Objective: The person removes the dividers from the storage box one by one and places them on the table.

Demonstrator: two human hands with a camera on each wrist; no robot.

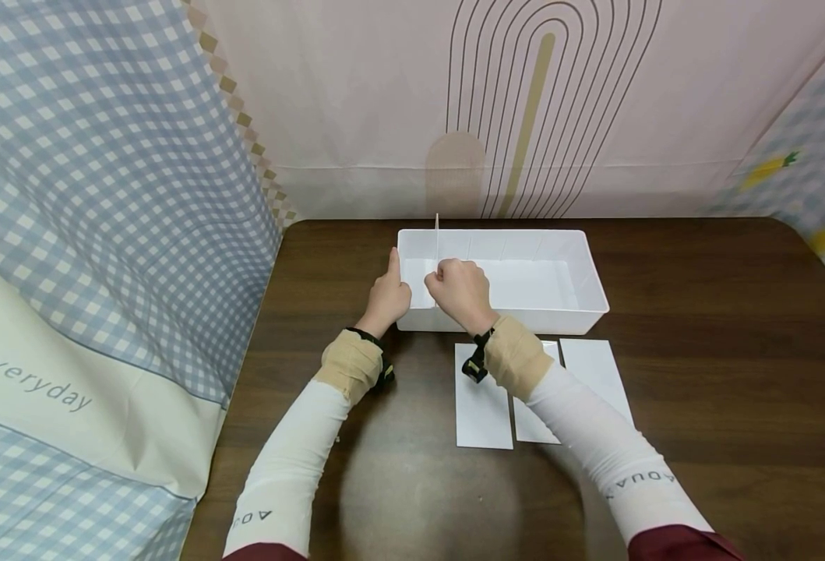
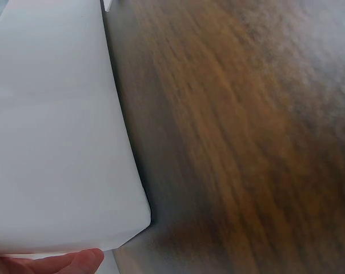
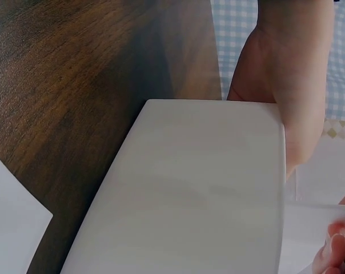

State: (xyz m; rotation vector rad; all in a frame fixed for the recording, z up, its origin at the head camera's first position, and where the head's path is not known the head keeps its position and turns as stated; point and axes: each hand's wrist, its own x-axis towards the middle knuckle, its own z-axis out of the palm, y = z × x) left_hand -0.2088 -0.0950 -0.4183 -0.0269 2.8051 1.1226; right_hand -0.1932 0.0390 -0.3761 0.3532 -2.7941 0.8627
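Observation:
A white rectangular box [image 1: 559,321] stands open-topped at the back of the brown table. My left hand [image 1: 387,298] holds its left end, the index finger stretched along the outside and the rest of the hand at the rim. Fingertips [image 2: 87,261] show by the box corner in the left wrist view. A thin white divider [image 1: 436,234] stands upright across the box near that end. My right hand [image 1: 463,290] pinches it over the front wall; in the right wrist view its fingers [image 3: 335,251] are curled at the divider's edge.
In front of the box lie three flat white panels: a left one [image 1: 482,421], a middle one [image 1: 534,425] partly under my right forearm, and a right one [image 1: 594,366]. Patterned cloth [image 1: 356,101] hangs behind the table, with checked cloth [image 1: 139,195] on the left.

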